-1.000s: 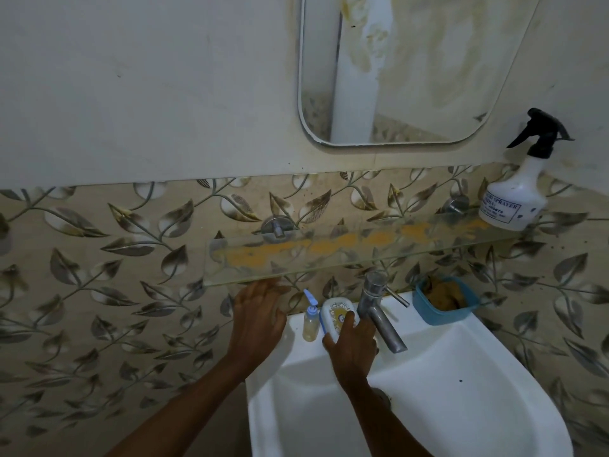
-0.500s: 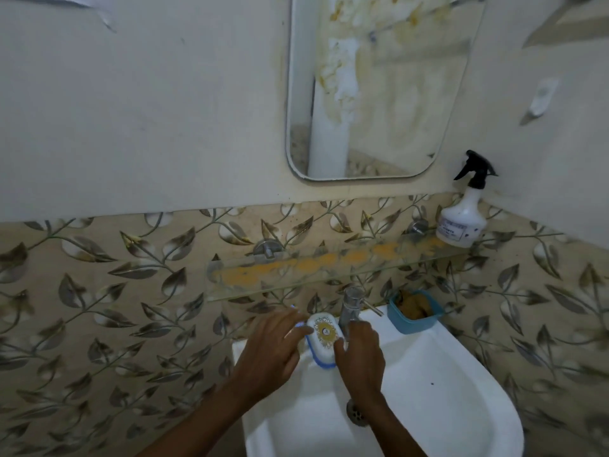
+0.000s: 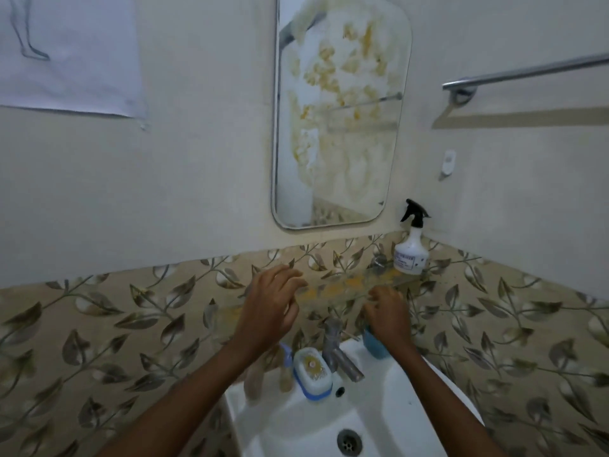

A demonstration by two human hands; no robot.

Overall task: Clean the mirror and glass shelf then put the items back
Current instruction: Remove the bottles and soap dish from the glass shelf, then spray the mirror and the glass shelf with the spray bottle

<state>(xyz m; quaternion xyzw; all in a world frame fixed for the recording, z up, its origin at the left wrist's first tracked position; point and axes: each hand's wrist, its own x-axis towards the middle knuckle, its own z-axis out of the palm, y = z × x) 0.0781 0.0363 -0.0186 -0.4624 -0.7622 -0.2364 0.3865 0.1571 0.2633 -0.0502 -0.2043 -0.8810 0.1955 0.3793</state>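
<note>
Left hand (image 3: 272,308): raised in front of the transparent wall-mounted glass shelf (image 3: 329,293), fingers spread and curled, its grip released and holding nothing. Right hand (image 3: 387,313): lowered over the small blue plastic tub (image 3: 374,346) on the basin's back rim, fingers bent downward. Whether its grip has closed on anything inside the tub cannot be told, since the hand hides the contents.

Below the hands: white ceramic washbasin (image 3: 379,407) with a dull metal tap (image 3: 336,349). Beside the tap, on the rim: an oval white soap case with a blue base (image 3: 311,371), and left of it a small bottle with a blue top (image 3: 286,367), blurred. These appear to be the items taken off the shelf.

On the shelf: only the white plastic spray bottle with a black trigger head (image 3: 412,249), standing upright at the right end. Yellow-orange smears run along the glass.

Above: tall rounded-corner wall mirror (image 3: 339,110), heavily streaked with yellowish and white residue over most of its surface. At far right, a chrome towel rail (image 3: 527,72).

Progress, as judged: the shelf is largely cleared, but neither the mirror nor the shelf shows any wiped area. Cleaning of both surfaces, removal of the sprayer, and return of the items all remain.
</note>
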